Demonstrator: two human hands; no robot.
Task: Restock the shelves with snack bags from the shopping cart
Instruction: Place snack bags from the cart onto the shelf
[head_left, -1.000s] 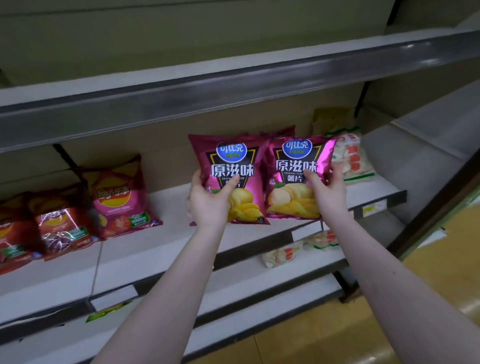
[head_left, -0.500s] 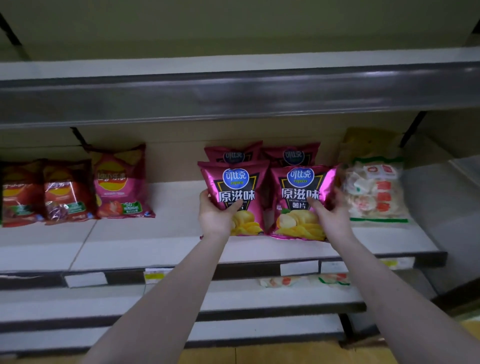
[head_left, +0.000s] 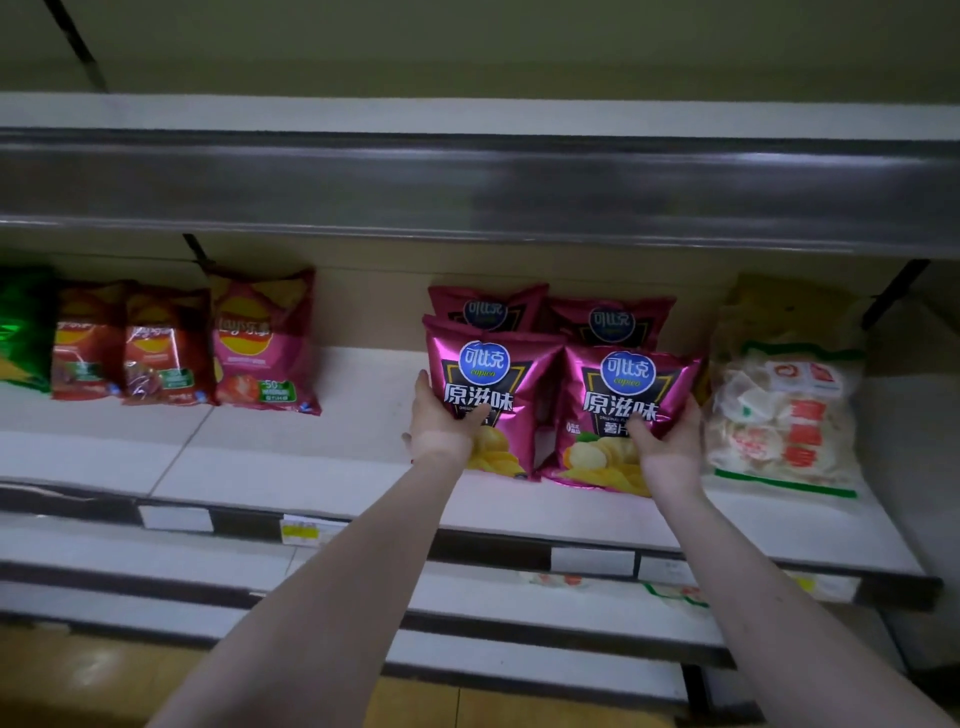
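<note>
Two magenta chip bags stand side by side on the white middle shelf (head_left: 332, 467). My left hand (head_left: 441, 423) grips the left chip bag (head_left: 488, 395) by its left edge, thumb across the front. My right hand (head_left: 667, 441) grips the right chip bag (head_left: 618, 410) at its lower right corner. Both bags rest with their bottoms on the shelf, leaning back. Right behind them stand two more magenta bags (head_left: 485, 309) of the same kind, partly hidden. The shopping cart is out of view.
Red and pink chip bags (head_left: 262, 340) and a green bag (head_left: 21, 327) stand at the shelf's left. A clear bag of white crackers (head_left: 784, 415) lies right of my right hand. The upper shelf's grey rail (head_left: 467, 182) overhangs. Lower shelves (head_left: 519, 603) hold a few packets.
Both hands carried the two magenta bags further back onto the shelf, in front of the two rear bags. My view swung left and squared up to the shelf.
</note>
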